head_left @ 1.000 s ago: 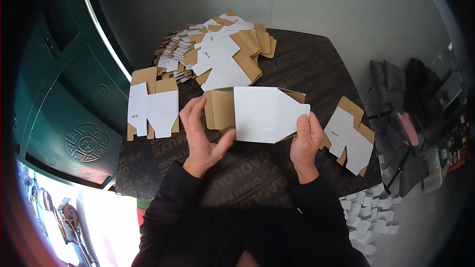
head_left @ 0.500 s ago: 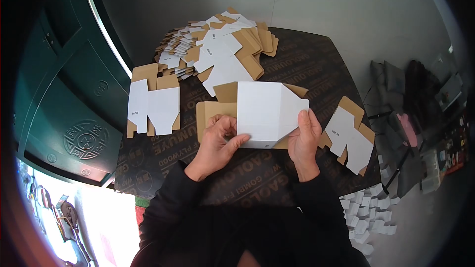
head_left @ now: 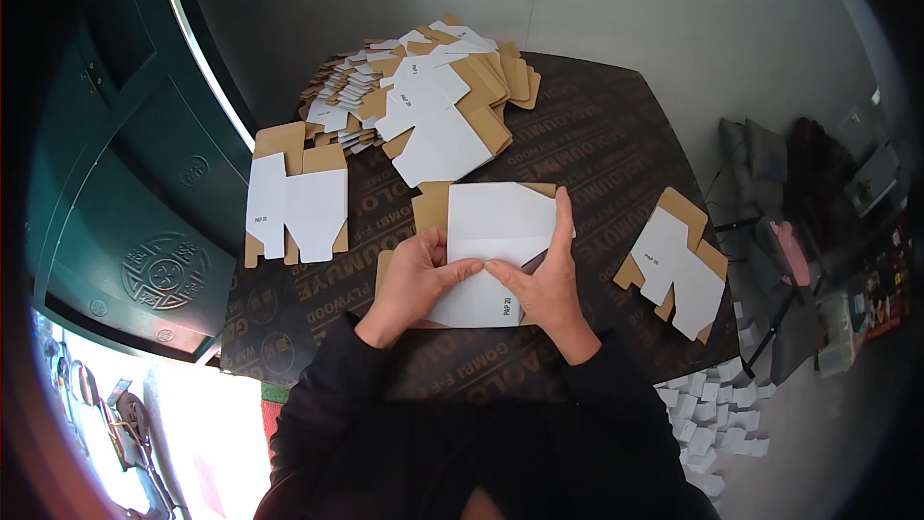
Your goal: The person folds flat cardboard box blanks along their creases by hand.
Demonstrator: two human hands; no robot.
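A white and brown cardboard box blank (head_left: 491, 217), partly folded, is held just in front of my body with its white side up. "PAP 20" is printed on the panel nearest me. My left hand (head_left: 416, 277) grips its left side, thumb pressed on the white face and fingers curled behind a brown flap. On the other side, my right hand (head_left: 553, 287) clasps the blank, its thumb beside the left thumb at the crease and one finger straight along the right edge. The fingers beneath the card are hidden.
A heap of flat box blanks (head_left: 438, 116) lies at the back of the dark plywood table (head_left: 597, 135). Other flat blanks lie at left (head_left: 316, 202) and right (head_left: 674, 270). Many small white boxes (head_left: 707, 414) sit on the floor at right; a green door (head_left: 144, 183) stands left.
The blank has tipped flatter and come closer to my body, showing its printed panel. My right hand has moved left and inward, bringing its thumb onto the crease beside my left thumb.
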